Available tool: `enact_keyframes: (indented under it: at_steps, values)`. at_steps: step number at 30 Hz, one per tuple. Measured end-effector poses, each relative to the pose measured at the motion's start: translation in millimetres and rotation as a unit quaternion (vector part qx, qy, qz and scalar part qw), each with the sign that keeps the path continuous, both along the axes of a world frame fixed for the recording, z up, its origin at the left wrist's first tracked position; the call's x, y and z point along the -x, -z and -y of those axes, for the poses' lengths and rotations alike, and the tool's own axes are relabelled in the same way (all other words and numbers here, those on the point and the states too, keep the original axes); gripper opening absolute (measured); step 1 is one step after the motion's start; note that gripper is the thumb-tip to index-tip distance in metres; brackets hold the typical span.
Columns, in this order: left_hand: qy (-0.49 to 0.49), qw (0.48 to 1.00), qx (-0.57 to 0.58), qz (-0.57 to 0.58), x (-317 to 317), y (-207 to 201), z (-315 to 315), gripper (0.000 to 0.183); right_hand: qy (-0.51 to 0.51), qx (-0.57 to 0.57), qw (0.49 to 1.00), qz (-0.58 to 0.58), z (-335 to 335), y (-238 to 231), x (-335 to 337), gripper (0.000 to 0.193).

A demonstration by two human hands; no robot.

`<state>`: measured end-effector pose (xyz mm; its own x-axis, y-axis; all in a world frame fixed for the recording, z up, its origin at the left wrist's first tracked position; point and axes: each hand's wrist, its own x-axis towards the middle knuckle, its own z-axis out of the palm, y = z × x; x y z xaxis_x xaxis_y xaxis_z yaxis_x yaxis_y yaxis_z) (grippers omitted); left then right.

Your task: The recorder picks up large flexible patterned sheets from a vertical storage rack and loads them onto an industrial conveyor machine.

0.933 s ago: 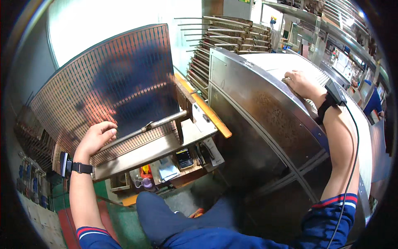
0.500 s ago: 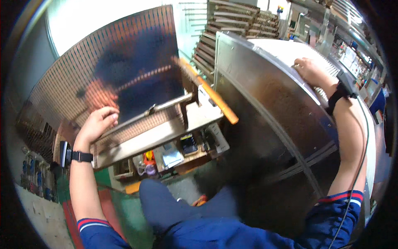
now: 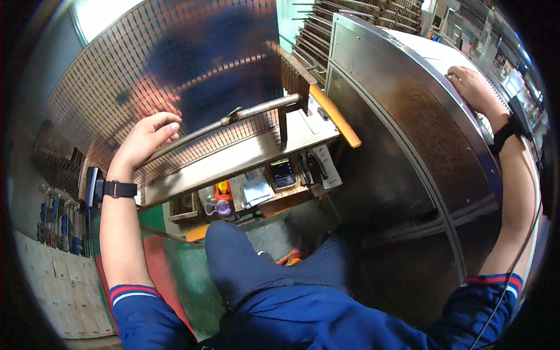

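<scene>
My left hand (image 3: pixel 150 139) is raised in front of an upright, copper-coloured panel (image 3: pixel 125 70) with a fine repeating pattern, which mirrors a hand and a dark shape. Its fingers are loosely bent with nothing visible in them. Whether they touch the panel cannot be made out. Beside that hand, a metal bar (image 3: pixel 256 109) with a small clamp (image 3: pixel 231 116) runs across the panel's lower part. On the far right, my right hand (image 3: pixel 475 87) rests at the top edge of a large metal machine (image 3: pixel 402 96), fingers slightly bent over a pale surface (image 3: pixel 429 49). No object shows in it.
Below the panel is a pale ledge (image 3: pixel 204 166). Under it a shelf carries a dark device with a screen (image 3: pixel 283 174), a purple-handled item (image 3: pixel 223 209) and papers (image 3: pixel 256 192). An orange bar (image 3: pixel 335 115) juts out by the machine. Metal racks (image 3: pixel 318 35) stand behind.
The whole view has shifted, so the panel, bar and machine sit higher and further right. My left fingers look a little straighter. My right hand stays at the machine's top edge.
</scene>
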<state>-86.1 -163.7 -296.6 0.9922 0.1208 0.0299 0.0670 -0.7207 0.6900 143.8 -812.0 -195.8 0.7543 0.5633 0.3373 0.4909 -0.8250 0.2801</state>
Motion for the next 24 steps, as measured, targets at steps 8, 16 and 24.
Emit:
enact_keyframes:
  at_steps: [8,16,24]
  values:
    - [0.008,1.000,0.008,0.003,0.7,0.6,0.5,0.033,-0.004,-0.001,1.000,-0.029,2.1,-1.8,0.7,0.030]
    - [0.006,1.000,0.008,0.002,2.5,-0.2,0.3,0.030,-0.009,0.000,1.000,-0.027,3.9,-3.4,-4.2,0.028]
    - [0.002,1.000,0.005,0.006,3.1,-0.2,0.8,0.031,-0.003,-0.001,1.000,-0.026,5.1,-3.1,-2.4,0.029]
